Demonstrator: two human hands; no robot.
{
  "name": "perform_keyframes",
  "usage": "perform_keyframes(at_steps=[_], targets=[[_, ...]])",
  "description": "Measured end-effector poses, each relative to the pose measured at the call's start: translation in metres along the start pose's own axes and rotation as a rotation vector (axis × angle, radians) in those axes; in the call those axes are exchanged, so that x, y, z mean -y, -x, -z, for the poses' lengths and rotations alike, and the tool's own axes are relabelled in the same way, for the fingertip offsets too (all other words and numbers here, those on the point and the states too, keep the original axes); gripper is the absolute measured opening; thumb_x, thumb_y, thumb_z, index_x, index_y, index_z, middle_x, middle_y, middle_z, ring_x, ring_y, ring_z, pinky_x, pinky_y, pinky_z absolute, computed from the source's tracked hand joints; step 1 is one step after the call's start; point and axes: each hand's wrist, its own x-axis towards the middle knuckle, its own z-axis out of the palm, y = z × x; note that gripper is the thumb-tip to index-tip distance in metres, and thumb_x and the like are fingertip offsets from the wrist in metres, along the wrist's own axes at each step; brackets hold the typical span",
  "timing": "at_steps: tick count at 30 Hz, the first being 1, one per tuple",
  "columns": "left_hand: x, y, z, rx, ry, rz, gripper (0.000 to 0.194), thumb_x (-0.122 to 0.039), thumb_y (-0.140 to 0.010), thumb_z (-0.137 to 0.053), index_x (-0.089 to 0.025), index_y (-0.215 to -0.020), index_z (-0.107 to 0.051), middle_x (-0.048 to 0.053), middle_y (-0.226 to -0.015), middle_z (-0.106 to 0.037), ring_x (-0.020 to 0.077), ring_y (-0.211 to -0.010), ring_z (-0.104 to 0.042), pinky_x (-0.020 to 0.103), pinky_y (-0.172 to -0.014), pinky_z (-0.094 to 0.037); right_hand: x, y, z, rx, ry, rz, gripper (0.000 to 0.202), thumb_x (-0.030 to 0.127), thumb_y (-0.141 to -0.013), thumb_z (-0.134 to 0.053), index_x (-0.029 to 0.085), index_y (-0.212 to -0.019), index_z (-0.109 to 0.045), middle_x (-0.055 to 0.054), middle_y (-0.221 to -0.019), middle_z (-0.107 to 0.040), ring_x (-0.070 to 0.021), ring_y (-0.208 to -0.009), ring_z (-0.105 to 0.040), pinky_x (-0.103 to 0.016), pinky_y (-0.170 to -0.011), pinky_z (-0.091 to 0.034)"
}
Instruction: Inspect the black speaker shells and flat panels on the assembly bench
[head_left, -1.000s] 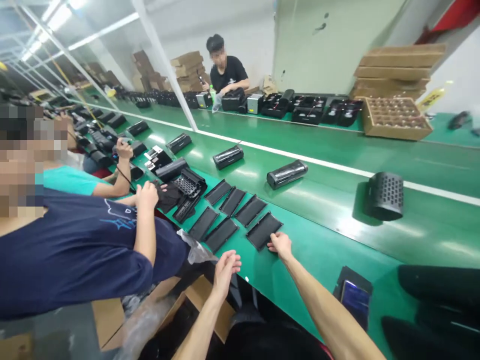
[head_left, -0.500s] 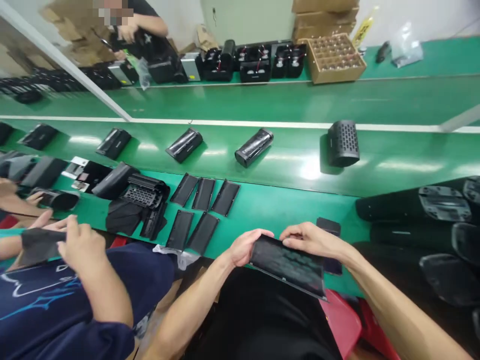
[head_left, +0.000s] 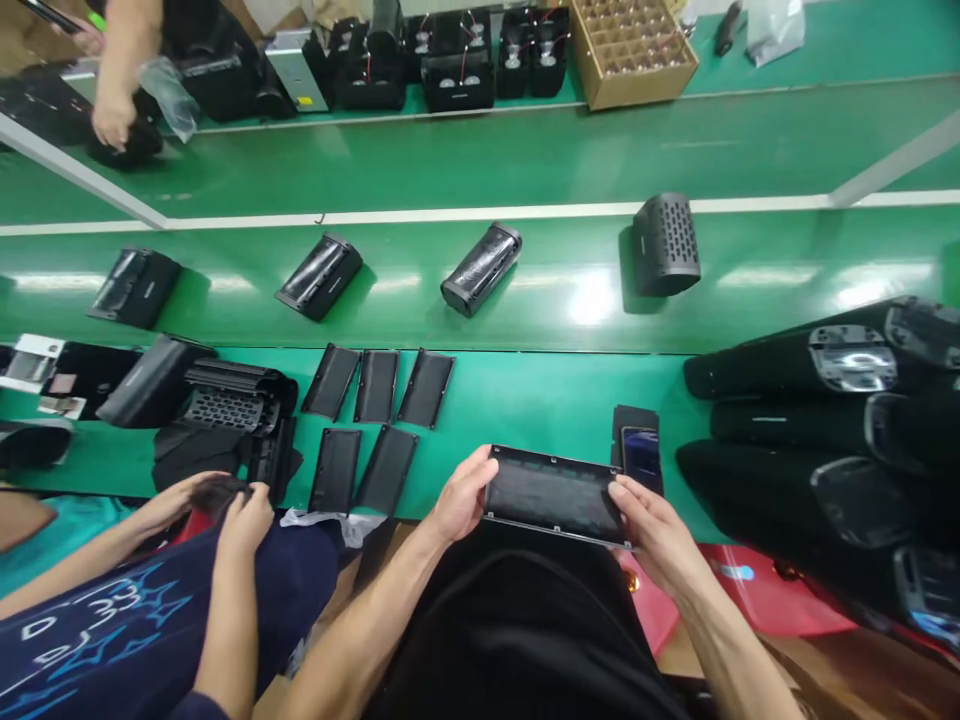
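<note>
A black rectangular panel (head_left: 555, 497) with small clips along its rim is held level above my lap. My left hand (head_left: 463, 492) grips its left end, thumb on top. The right end is pinched by my right hand (head_left: 651, 515), thumb over the corner. Several similar black panels (head_left: 377, 388) lie in two rows on the green table to the left. Beyond my right hand a phone (head_left: 641, 457) rests on a dark pad (head_left: 634, 418).
Black speaker-like housings (head_left: 482, 268) sit spaced along the green conveyor (head_left: 555, 310). Large black cylindrical bodies (head_left: 772, 425) are stacked on the right. A co-worker's hands (head_left: 244, 510) hold dark material at left; another person's arm (head_left: 124, 75) reaches across the far bench. A divided cardboard box (head_left: 637, 85) stands there.
My right hand has moved from the panel's top edge to its right end, and the panel is now more level. The view has shifted; the neighbour's hands have lowered.
</note>
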Motion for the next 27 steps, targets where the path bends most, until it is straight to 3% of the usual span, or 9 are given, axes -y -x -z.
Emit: perform_keyframes(at_steps=[5, 14, 20, 27], targets=[[-0.002, 0.004, 0.002, -0.024, -0.012, -0.014, 0.06, -0.044, -0.08, -0.087, -0.011, -0.127, -0.069, 0.013, -0.111, -0.078, 0.0253, -0.099, -0.074, 0.031, -0.086, -0.054, 0.004, -0.017, 0.007, 0.078, 0.097, -0.005, 0.047, 0.065, -0.077, -0.087, 0.024, -0.08, -0.064, 0.007, -0.048, -0.052, -0.0097, -0.036, -0.045, -0.022, -0.037, -0.039], [0.0, 0.0, 0.001, -0.015, -0.029, -0.044, 0.064, -0.046, -0.083, -0.085, -0.011, -0.134, -0.067, 0.014, -0.112, -0.079, 0.0268, -0.099, -0.076, 0.032, -0.085, -0.058, 0.009, -0.033, 0.019, 0.07, 0.135, -0.041, 0.041, 0.061, -0.083, -0.083, 0.024, -0.09, -0.067, 0.007, -0.057, -0.054, -0.0114, -0.044, -0.047, -0.023, -0.042, -0.044], [-0.003, 0.002, 0.012, 0.14, -0.058, 0.103, 0.073, -0.043, -0.088, -0.08, -0.017, -0.15, -0.05, 0.005, -0.085, -0.075, 0.0216, -0.064, -0.073, 0.035, -0.057, -0.064, 0.014, -0.03, 0.025, 0.059, 0.107, -0.033, 0.044, 0.063, -0.082, -0.084, 0.023, -0.085, -0.065, 0.007, -0.058, -0.052, -0.0103, -0.045, -0.046, -0.021, -0.041, -0.042], [0.002, -0.001, 0.019, 0.273, -0.119, 0.1, 0.07, -0.04, -0.094, -0.073, -0.018, -0.153, -0.041, 0.003, -0.075, -0.073, 0.028, -0.066, -0.079, 0.029, -0.049, -0.063, 0.008, -0.026, 0.028, 0.091, 0.054, -0.034, 0.044, 0.061, -0.08, -0.087, 0.023, -0.092, -0.07, 0.003, -0.065, -0.062, -0.012, -0.05, -0.053, -0.023, -0.045, -0.048]])
